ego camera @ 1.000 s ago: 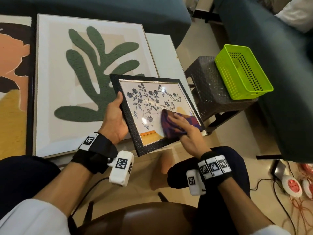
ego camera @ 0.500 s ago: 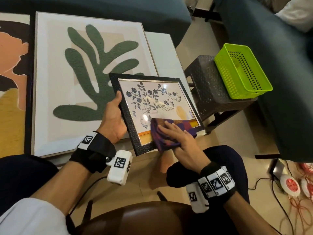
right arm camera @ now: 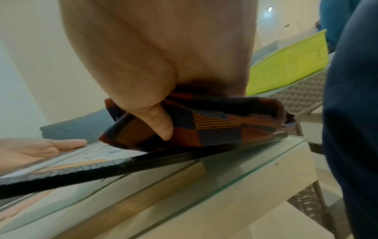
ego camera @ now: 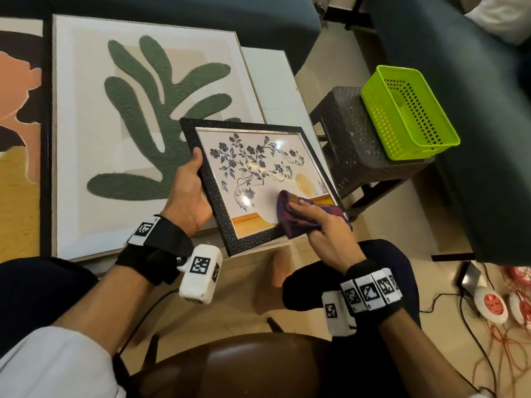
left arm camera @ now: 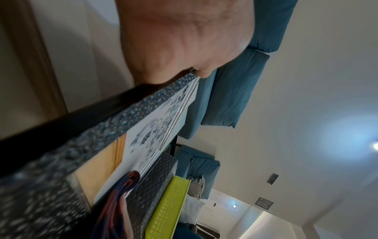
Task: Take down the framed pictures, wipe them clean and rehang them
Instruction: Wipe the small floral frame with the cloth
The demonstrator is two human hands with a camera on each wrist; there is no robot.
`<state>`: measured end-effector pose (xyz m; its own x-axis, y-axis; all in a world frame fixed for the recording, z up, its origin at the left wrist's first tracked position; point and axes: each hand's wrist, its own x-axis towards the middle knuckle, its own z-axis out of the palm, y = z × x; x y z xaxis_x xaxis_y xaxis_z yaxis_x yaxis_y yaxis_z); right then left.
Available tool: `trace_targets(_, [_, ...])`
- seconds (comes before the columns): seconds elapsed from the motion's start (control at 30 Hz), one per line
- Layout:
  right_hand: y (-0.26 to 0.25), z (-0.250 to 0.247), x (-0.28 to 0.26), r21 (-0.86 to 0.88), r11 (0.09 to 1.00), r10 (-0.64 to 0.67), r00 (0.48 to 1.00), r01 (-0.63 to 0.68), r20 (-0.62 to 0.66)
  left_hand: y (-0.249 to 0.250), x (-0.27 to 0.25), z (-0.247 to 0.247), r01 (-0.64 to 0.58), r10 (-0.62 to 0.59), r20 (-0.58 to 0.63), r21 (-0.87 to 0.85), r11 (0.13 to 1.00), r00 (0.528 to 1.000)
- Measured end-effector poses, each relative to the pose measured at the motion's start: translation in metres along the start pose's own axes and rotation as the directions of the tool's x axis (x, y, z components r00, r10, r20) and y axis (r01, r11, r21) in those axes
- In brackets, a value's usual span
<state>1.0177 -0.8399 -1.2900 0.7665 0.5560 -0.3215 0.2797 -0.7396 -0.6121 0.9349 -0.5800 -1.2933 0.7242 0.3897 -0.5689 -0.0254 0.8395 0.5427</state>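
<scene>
The wiping step is in hand: the left hand (ego camera: 188, 193) grips the left edge of the small black-framed floral picture (ego camera: 255, 168), thumb over the frame, holding it tilted with its near right corner resting on the glass-topped bench (right arm camera: 255, 168). The right hand (ego camera: 327, 234) presses a bunched purple-and-orange checked cloth (ego camera: 290, 216) onto the glass near that corner, thumb tucked into its folds. Beyond the left hand lies the large leaf picture (ego camera: 138, 124). Next, I judge, strokes must carry up over the flowers, then the frame, with the left grip kept steady
</scene>
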Motion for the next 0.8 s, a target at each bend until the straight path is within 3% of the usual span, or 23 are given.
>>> trace_targets(0.17, [-0.020,0.008,-0.024,-0.040,0.986,-0.147,0.963,0.160,0.225,0.001,0.002,0.000,0.007,-0.008,-0.014,-0.002,1.000,1.000])
trace_targets(0.33, [-0.009,-0.007,-0.008,-0.093,0.996,-0.014,0.999,0.017,0.034,-0.001,0.000,0.000,0.005,-0.005,-0.005,0.000,1.000,1.000])
trace_targets(0.47, [-0.031,0.005,-0.025,-0.039,0.984,-0.161,0.955,0.176,0.248,0.000,0.001,0.001,0.000,0.000,-0.017,0.007,1.000,1.000])
trace_targets(0.53, [-0.030,0.012,-0.027,-0.019,0.976,-0.202,0.935,0.217,0.292,-0.001,0.001,0.001,0.002,-0.002,-0.023,0.013,1.000,1.000])
trace_targets(0.6, [-0.015,0.009,-0.017,0.033,0.989,-0.147,0.966,0.143,0.215,-0.001,0.001,0.000,0.003,-0.003,-0.023,0.010,1.000,1.000])
trace_targets(0.7, [0.006,-0.009,0.006,0.047,0.997,0.065,0.997,-0.067,0.039,0.000,0.000,0.000,0.001,-0.001,-0.007,0.008,1.000,1.000])
trace_targets(0.8, [0.000,-0.012,0.009,-0.021,0.998,0.066,0.997,-0.065,0.038,0.000,0.000,0.002,-0.004,0.004,-0.011,0.008,1.000,1.000])
